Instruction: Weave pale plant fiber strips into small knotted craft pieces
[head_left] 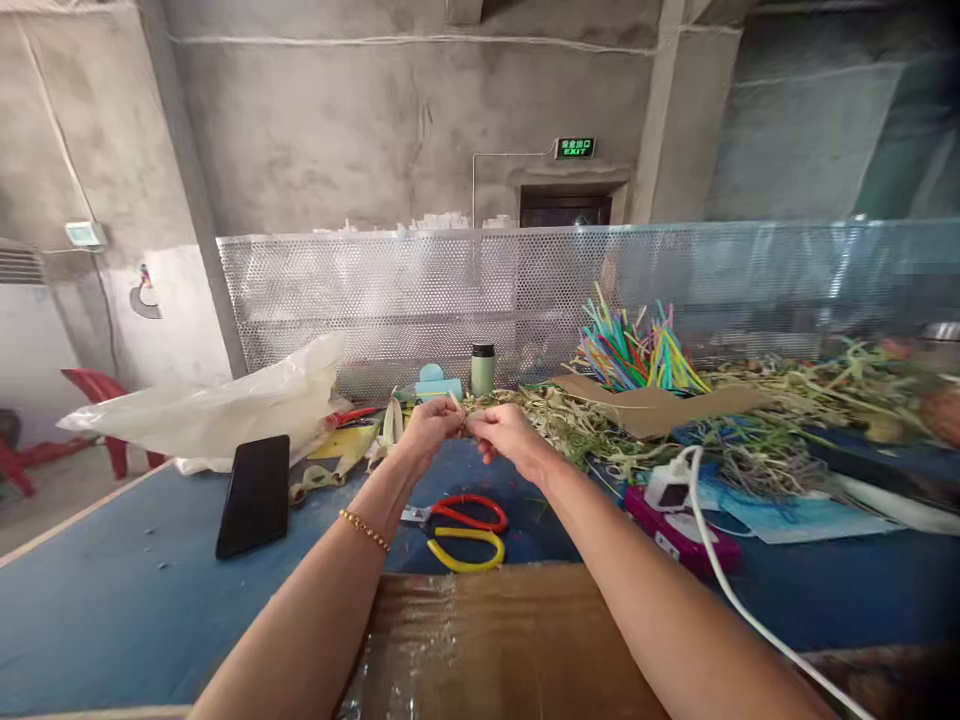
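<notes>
My left hand (430,428) and my right hand (504,432) meet in front of me above the blue table (112,590). Both are closed in a pinch on a thin pale strip of dried plant material (459,408) that runs between the fingertips. A bead bracelet (364,530) sits on my left wrist. Below the hands lie scissors with red and yellow handles (466,528). A heap of dried green and pale stalks (600,425) spreads to the right of the hands.
A cardboard box (495,640) lies at the near edge. A black phone (253,494) and white plastic bag (225,405) are left. Right are a cardboard sheet (660,405), coloured strips (637,350), a pink power strip (679,535) with white cable. A green bottle (482,368) stands by the mesh screen (450,290).
</notes>
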